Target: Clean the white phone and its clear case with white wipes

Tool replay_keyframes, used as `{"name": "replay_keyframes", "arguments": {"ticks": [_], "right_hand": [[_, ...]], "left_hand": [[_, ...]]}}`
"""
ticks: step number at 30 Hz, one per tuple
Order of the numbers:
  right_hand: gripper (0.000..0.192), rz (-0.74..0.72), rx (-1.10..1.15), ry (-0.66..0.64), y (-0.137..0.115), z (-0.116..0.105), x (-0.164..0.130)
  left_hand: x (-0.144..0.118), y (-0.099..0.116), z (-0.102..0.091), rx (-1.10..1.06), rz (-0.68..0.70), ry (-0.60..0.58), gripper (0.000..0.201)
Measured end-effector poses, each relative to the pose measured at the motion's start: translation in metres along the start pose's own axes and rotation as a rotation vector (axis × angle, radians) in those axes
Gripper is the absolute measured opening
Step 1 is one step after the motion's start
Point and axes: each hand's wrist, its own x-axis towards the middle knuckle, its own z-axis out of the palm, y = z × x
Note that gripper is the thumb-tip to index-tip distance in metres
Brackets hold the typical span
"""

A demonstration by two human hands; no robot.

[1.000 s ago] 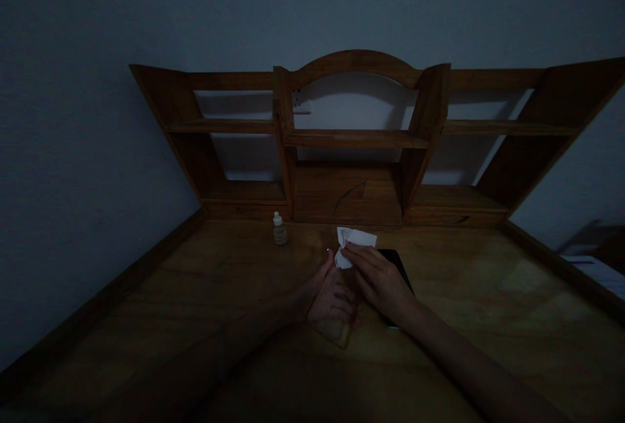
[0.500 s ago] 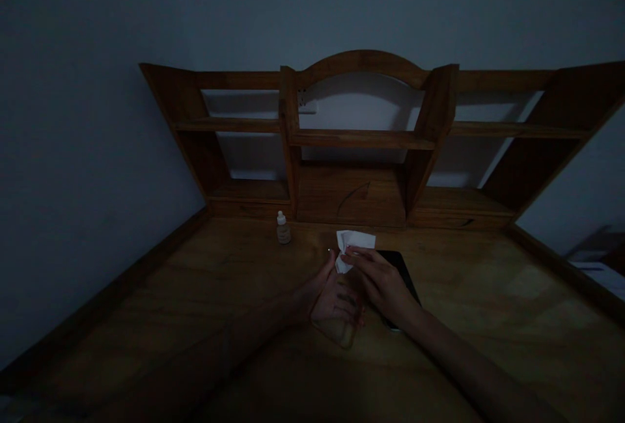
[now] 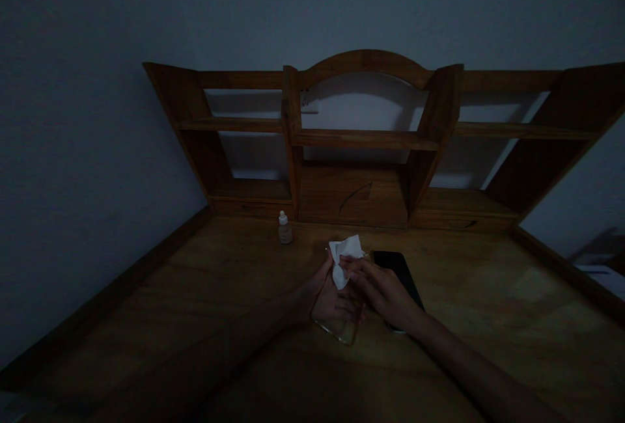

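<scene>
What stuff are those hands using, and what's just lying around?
In use:
- clear phone case, in the left hand
- white tissue, in the right hand

Seemingly just there:
- black smartphone, partly behind the right hand
- small white-topped bottle, standing upright

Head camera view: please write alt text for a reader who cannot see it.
The left hand holds a clear case; the right hand holds a white tissue at its far end. On the wooden desk: a flat black device, a white-capped bottle.
</scene>
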Motion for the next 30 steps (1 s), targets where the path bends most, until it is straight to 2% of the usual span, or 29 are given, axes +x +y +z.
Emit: {"name": "replay_keyframes", "arguments": {"ticks": [7,13,16,21,30], "right_hand": [[0.033,-0.007,-0.052,-0.046,0.002,0.004,-0.004],[0.042,-0.112,-0.216,-0.054,0.007,0.007,-0.008],[0.048,-0.134,-0.297,-0.04,0.006,0.007,-0.007],[0.056,-0.07,-0.406,-0.026,0.003,0.007,-0.006],[0.05,-0.079,-0.364,-0.01,0.004,0.004,-0.005]], "left_hand": [[0.001,0.001,0.002,-0.01,-0.006,0.081,0.081],[0.002,0.002,0.006,-0.017,-0.005,0.139,0.091],[0.0,0.003,0.008,0.045,-0.014,0.114,0.098],[-0.004,0.006,0.01,0.134,-0.02,0.018,0.096],[-0.006,0.007,0.011,0.092,-0.011,-0.02,0.092]]}}
